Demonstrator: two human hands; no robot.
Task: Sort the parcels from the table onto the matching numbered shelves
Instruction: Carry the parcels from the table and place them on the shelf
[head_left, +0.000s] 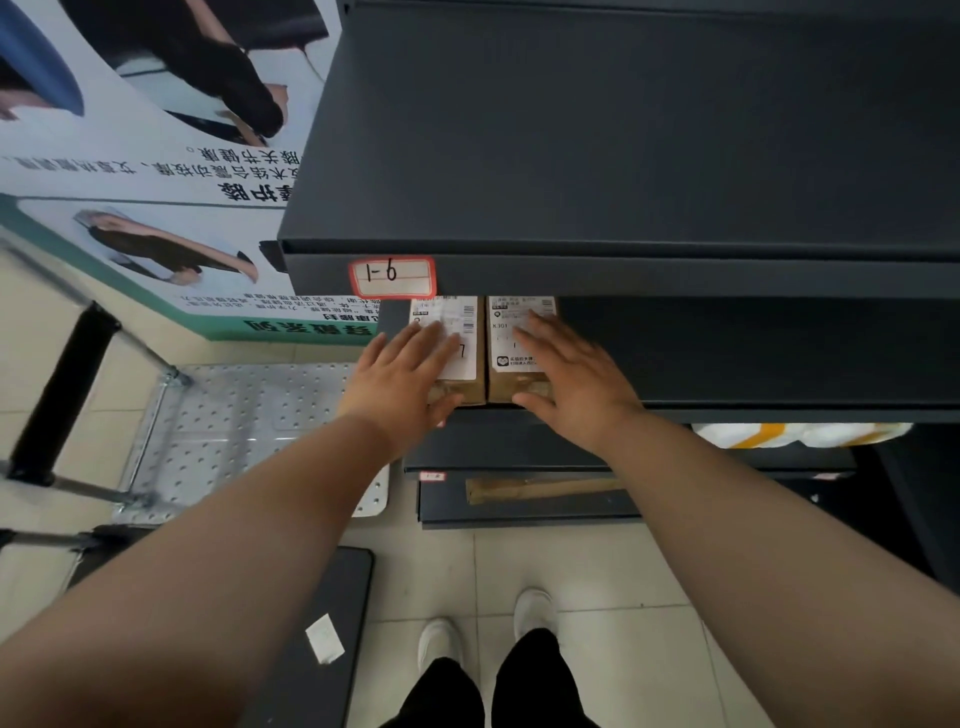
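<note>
Shelving (623, 156) of dark metal is filling the upper right, and a perforated metal trolley (234, 415) is standing on the tiled floor to its left. At the left end of one shelf (753, 358), the left parcel (465, 364) and the right parcel (506, 358) are sitting side by side, touching. The left hand (405, 374) is lying flat on the left parcel, fingers straight and spread, gripping nothing. The right hand (576, 384) is resting likewise on the right parcel, thumb at its front edge. A red-bordered tag (392, 277) reading 1-6 is hanging just above them.
</note>
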